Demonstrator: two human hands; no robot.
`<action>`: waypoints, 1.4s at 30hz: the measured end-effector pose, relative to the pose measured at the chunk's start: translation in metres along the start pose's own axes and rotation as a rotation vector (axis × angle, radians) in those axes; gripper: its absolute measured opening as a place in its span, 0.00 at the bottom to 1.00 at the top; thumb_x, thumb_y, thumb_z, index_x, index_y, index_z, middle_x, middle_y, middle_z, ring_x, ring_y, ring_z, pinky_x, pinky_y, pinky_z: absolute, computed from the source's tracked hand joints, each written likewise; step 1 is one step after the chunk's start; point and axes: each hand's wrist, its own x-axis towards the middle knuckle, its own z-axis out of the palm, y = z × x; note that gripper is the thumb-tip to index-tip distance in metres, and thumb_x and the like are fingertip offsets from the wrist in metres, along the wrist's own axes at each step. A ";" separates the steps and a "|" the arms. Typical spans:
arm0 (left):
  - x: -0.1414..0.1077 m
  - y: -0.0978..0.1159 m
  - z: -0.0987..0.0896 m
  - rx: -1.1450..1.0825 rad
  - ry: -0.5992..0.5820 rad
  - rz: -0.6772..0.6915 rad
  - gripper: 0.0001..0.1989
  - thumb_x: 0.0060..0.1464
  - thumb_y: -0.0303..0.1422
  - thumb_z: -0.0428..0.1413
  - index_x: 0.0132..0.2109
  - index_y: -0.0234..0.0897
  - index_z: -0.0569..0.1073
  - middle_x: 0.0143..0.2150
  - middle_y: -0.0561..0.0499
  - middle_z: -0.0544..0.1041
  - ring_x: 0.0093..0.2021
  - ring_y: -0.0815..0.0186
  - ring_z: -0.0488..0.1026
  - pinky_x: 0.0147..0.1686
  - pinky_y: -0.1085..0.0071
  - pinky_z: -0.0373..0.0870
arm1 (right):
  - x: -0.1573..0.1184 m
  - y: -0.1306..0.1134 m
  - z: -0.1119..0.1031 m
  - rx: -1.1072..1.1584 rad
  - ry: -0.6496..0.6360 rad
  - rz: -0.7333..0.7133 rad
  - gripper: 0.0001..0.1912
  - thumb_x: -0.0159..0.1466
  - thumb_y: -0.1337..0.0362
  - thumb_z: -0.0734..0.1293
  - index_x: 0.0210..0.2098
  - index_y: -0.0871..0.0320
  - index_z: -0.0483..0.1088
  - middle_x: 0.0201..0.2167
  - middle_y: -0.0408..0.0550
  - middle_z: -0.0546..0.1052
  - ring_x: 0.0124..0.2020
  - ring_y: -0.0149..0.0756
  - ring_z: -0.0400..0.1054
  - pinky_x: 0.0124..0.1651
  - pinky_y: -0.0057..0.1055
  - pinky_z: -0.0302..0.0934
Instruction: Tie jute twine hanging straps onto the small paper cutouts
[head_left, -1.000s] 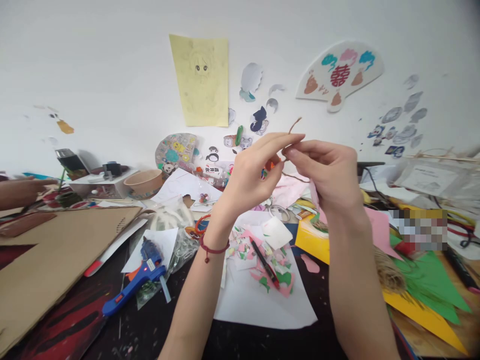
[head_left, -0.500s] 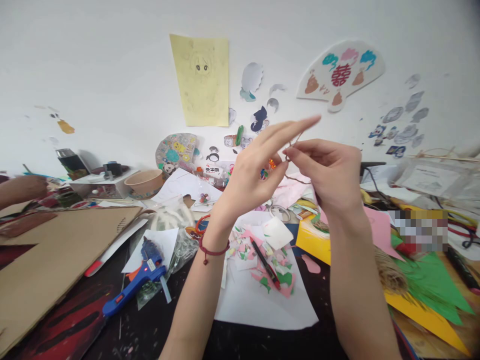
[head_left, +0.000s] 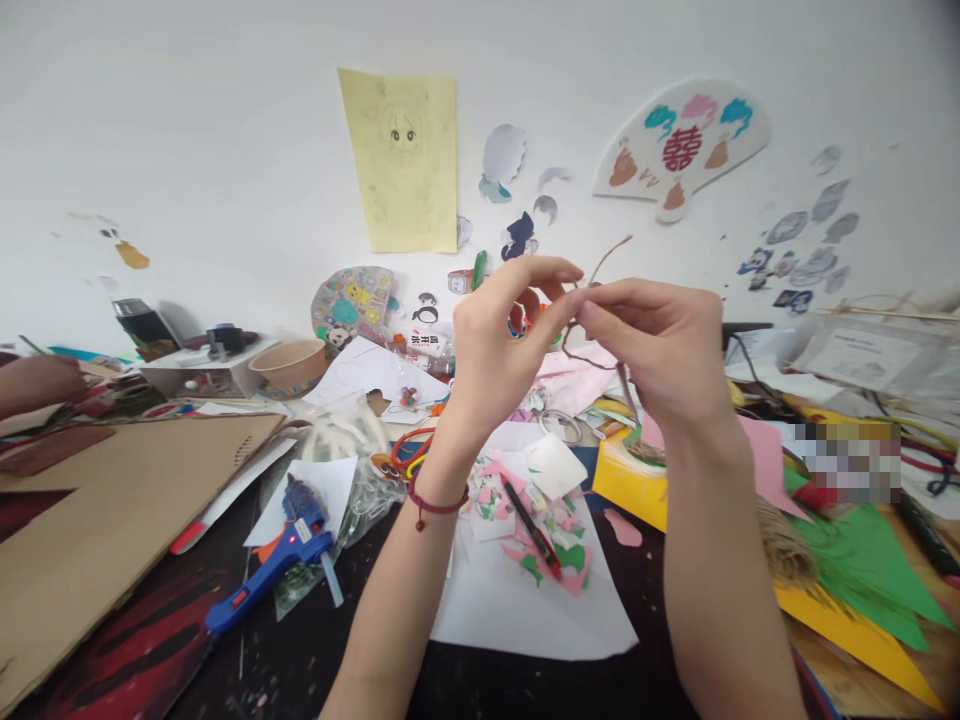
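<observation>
the right hand (head_left: 667, 340) is pinching a thin brown cord (head_left: 602, 264) between thumb and forefinger, with its fingers almost closed. the left hand (head_left: 499, 335) is staying half open in a curved shape, its thumb tip touching the right fingertips; i cannot tell if it is gripping the cord also. the cord is being held in the air above the tabletop (head_left: 600, 690), one end pointing up and a loose bend hanging below the fingers. a narrow piece is hanging under the right hand, too unclear to name.

below the hands, a white sheet (head_left: 525, 630) is lying toward the near edge of the tabletop, carrying paper scraps (head_left: 574, 560) and a pen (head_left: 531, 525). a blue glue gun (head_left: 296, 545) is resting left of the sheet, near the right edge of a cardboard (head_left: 142, 510), which is covering the left side. a bowl (head_left: 289, 368) is standing beyond the cardboard's far right corner. at the right side, a twine roll (head_left: 784, 545) is lying beside green paper (head_left: 862, 560). another person's hand (head_left: 45, 378) is showing beyond the cardboard's far edge.
</observation>
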 end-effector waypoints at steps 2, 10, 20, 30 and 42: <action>-0.001 -0.001 0.001 -0.013 0.027 -0.014 0.01 0.62 0.29 0.60 0.41 0.37 0.76 0.36 0.52 0.80 0.32 0.73 0.73 0.32 0.73 0.71 | 0.000 0.000 -0.001 -0.002 0.004 0.012 0.07 0.57 0.58 0.78 0.32 0.54 0.81 0.28 0.44 0.80 0.28 0.31 0.72 0.33 0.31 0.69; 0.001 -0.005 -0.004 -0.033 -0.011 0.149 0.03 0.62 0.29 0.60 0.42 0.40 0.78 0.38 0.51 0.81 0.37 0.70 0.76 0.35 0.71 0.73 | 0.002 -0.001 -0.002 0.004 0.022 0.007 0.05 0.59 0.60 0.76 0.31 0.54 0.81 0.23 0.43 0.77 0.25 0.30 0.69 0.29 0.30 0.67; 0.002 -0.003 -0.008 0.089 -0.065 0.148 0.04 0.63 0.34 0.59 0.40 0.42 0.79 0.40 0.50 0.81 0.42 0.67 0.77 0.39 0.68 0.74 | 0.002 0.003 -0.003 -0.012 0.020 -0.024 0.08 0.60 0.56 0.76 0.31 0.54 0.81 0.20 0.42 0.74 0.23 0.30 0.66 0.25 0.30 0.61; 0.002 -0.006 -0.006 0.176 -0.043 0.145 0.03 0.62 0.31 0.60 0.39 0.41 0.74 0.37 0.52 0.79 0.33 0.69 0.73 0.34 0.68 0.70 | 0.001 0.000 -0.001 -0.025 0.007 -0.008 0.07 0.60 0.58 0.75 0.29 0.53 0.81 0.20 0.41 0.72 0.21 0.29 0.61 0.24 0.31 0.58; -0.006 0.000 0.012 0.033 0.080 -0.151 0.08 0.62 0.35 0.61 0.41 0.37 0.70 0.36 0.52 0.80 0.31 0.73 0.77 0.30 0.75 0.70 | -0.001 -0.004 0.002 0.037 0.023 -0.023 0.05 0.62 0.59 0.74 0.35 0.52 0.82 0.28 0.44 0.79 0.21 0.27 0.60 0.21 0.28 0.57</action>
